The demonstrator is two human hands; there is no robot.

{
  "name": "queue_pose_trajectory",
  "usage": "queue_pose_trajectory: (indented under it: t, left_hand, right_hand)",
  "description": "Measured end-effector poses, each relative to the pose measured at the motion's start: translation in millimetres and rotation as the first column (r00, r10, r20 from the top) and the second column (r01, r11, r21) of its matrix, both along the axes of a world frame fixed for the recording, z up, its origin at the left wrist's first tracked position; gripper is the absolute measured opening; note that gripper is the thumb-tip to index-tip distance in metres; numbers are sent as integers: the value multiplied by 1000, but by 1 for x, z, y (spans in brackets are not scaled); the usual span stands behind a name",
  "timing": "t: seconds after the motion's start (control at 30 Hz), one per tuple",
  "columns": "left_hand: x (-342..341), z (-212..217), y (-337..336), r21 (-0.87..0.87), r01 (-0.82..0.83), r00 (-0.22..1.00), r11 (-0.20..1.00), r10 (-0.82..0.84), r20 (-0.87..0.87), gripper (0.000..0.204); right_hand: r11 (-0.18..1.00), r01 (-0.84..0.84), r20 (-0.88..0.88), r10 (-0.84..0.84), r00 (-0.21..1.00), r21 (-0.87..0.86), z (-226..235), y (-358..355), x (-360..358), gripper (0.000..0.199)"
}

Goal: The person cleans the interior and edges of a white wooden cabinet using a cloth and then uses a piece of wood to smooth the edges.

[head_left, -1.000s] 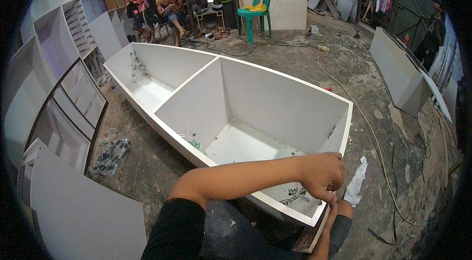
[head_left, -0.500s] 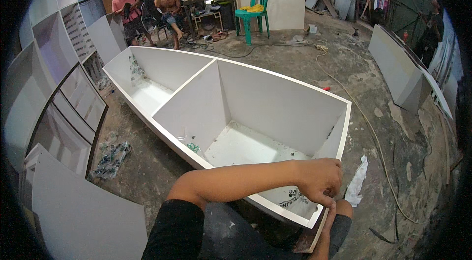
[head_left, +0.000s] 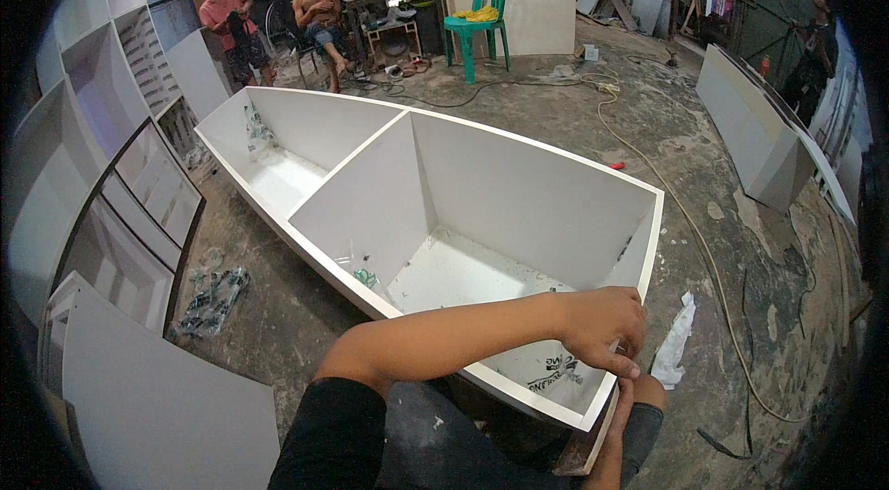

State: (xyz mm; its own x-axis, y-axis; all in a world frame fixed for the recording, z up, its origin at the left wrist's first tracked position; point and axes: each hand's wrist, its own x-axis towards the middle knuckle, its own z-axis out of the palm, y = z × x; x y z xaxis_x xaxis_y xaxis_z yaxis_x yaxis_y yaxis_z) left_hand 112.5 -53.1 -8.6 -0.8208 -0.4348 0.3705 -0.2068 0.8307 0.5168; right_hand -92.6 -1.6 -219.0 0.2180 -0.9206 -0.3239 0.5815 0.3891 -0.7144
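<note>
A long white cabinet carcass point(head_left: 519, 184) lies open side up on the concrete floor, split by a divider into two bays. My left hand point(head_left: 602, 328) reaches across my body to its near right corner, fingers curled over the top edge of the end panel point(head_left: 654, 240). My right hand point(head_left: 641, 397) comes up just below it against the outside of that corner. Its fingers are hidden by the left hand, so I cannot see whether it holds anything. A small plastic bag point(head_left: 363, 275) lies inside the near bay.
A white rag point(head_left: 676, 342) lies on the floor right of the corner, and a cable point(head_left: 685, 221) runs past it. White shelf units point(head_left: 120, 212) line the left, loose white panels point(head_left: 750, 133) the right. Behind stand a green chair point(head_left: 477, 13) and two people point(head_left: 278, 22).
Both hands stay at the cabinet's near right corner. The view has shifted slightly, and a person at the back left has moved a little.
</note>
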Motion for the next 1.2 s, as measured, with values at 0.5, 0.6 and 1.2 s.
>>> queue_pose_trajectory:
  t: [0.5,0.6,1.2]
  left_hand:
    - [1,-1,-3,-28,21,1000,999,-20,13,42]
    - [-1,1,-3,-61,17,1000,998,-16,9,42]
    - [20,-13,-20,-129,-173,984,976,176,13,36]
  right_hand:
    - [999,-25,-16,26,1000,29,10,3,4,48]
    - [999,-28,-36,29,999,15,-3,-3,-3,49]
    - [891,99,-268,-238,934,-443,105,50,25,44]
